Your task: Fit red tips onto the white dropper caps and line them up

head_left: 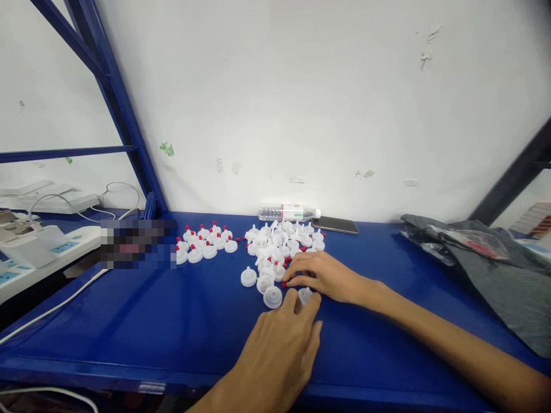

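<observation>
My left hand [279, 344] is closed around a translucent white spouted cap [305, 295], gripping it between thumb and fingers near the table's middle. Just beyond it, my right hand [322, 275] pinches a small red tip [284, 284] at the near edge of the pile. The pile of white spouted caps [275, 246] has several red tips scattered among it. Close to my left hand lies an upturned white cap [272, 297]. To the left stands a group of white caps with red tips fitted [209, 250], spouts upward.
Behind the pile lie a clear bottle [290, 213] and a dark phone [336, 225]. Grey plastic bags [486, 258] cover the right side. A power strip [64, 246], a white cable [55, 308] and a blue frame post [124, 109] are at the left.
</observation>
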A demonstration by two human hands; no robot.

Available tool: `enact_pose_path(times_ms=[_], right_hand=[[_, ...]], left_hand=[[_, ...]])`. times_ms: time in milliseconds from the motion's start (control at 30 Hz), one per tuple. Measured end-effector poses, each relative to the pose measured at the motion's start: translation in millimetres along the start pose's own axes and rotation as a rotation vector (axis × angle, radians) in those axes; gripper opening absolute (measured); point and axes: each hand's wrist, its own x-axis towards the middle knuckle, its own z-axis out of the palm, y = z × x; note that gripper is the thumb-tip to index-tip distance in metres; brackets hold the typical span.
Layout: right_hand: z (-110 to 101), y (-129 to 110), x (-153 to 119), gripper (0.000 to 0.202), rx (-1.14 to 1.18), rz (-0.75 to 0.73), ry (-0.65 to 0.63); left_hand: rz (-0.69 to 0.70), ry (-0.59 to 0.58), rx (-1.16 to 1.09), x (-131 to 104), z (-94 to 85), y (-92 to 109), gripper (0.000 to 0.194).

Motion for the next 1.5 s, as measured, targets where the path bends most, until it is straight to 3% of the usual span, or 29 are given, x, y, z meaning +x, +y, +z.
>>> enact_pose_path(times_ms=[133, 400, 467, 567, 633, 733, 900, 1067, 1233, 1500], right_hand=[[3.7, 1.4, -3.0, 0.017, 0.029, -0.007, 0.017], [7.6, -6.7, -8.5, 0.018, 0.023, 0.028, 0.034], [9.3, -6.3, -8.6, 0.018, 0.032, 0.016, 0.051], [9.3, -4.9, -9.8, 0.020, 0.054, -0.010, 0.061], [7.4, -5.5, -11.7, 0.023, 0.066, -0.020, 0.058], [4.3, -9.5, -15.3, 0.022, 0.089, 0.020, 0.054], [3.8, -13.4, -18.9, 0.018, 0.139, 0.043, 0.008], [5.9, -13.0, -18.3, 0.013, 0.232, 0.051, 0.040], [3.8, -27.2, -19.1, 0.012, 0.525, 0.229, 0.153], [10.6, -45.5, -19.3, 0.014, 0.676, 0.209, 0.223]], left_hand=[[-0.034, -0.006, -0.044, -2.3, -2.1, 0.4, 0.029], [0.120, 0.187, 0.019, -34.3, 4.0, -9.7, 0.043], [0.134, 0.255, 0.032, -39.1, 5.7, -10.8, 0.035], [0.022, 0.332, 0.041, -38.8, 9.0, -9.8, 0.011], [-0.075, 0.322, 0.043, -35.2, 11.4, -8.0, 0.009], [-0.155, 0.262, 0.058, -29.8, 13.3, -6.1, 0.026], [-0.176, 0.178, 0.001, -31.8, 7.3, -9.3, 0.015], [-0.189, 0.241, -0.096, -39.3, -1.1, -17.3, 0.017], [-0.142, 0.288, -0.127, -36.3, 1.3, -22.1, 0.022], [-0.158, 0.257, -0.175, -35.7, 4.1, -23.0, 0.024]])
